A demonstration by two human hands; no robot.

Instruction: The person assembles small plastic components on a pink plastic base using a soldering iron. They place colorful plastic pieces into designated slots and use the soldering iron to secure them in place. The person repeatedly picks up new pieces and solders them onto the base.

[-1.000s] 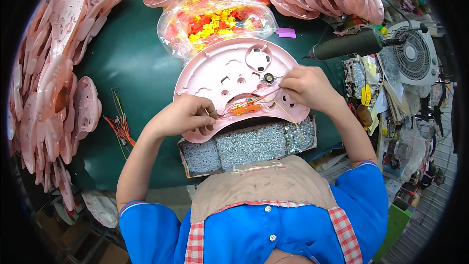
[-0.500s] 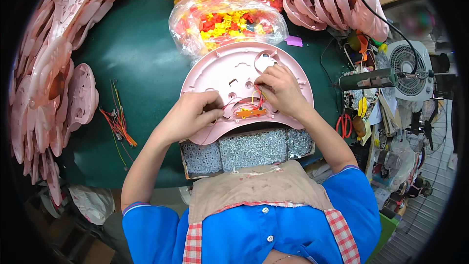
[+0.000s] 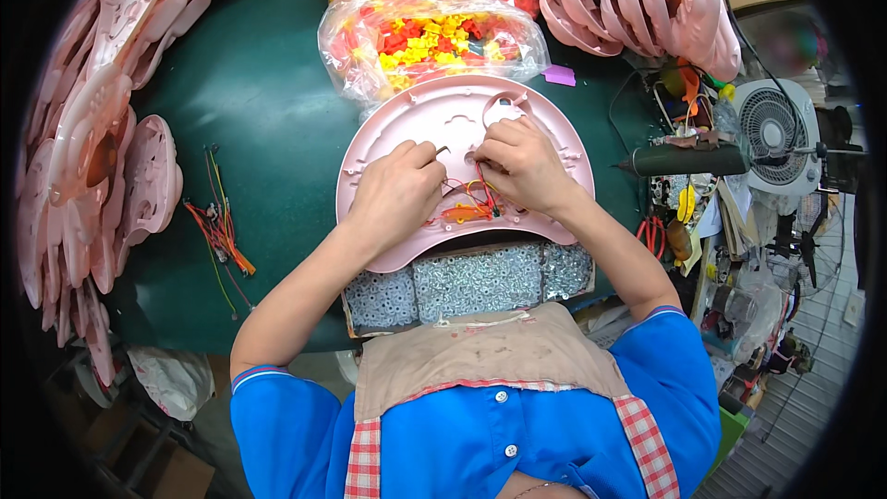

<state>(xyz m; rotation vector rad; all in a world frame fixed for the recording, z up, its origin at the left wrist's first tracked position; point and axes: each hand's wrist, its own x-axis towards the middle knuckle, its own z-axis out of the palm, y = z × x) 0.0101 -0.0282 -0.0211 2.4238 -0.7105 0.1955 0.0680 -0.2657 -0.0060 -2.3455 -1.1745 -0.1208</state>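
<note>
A pink curved plastic shell lies hollow side up in front of me. Inside it, near its lower edge, sits a small orange circuit board with thin red and yellow wires running up from it. My right hand is closed in a pinch at the upper end of the red wires, over the shell's middle. To its left, my left hand reaches over the shell with fingers curled together beside a rectangular slot. Its fingertips are partly hidden, so what they grip cannot be made out.
Small metal parts fill a compartmented tray below the shell. Behind it lies a clear bag of red and yellow pieces. Loose wires rest at left; pink shells are stacked beyond. A dark cylindrical tool hangs near a fan.
My left hand has moved up and right across the shell, from its lower left edge to beside the slot. My right hand stays nearly in place at the wires, slightly lower.
</note>
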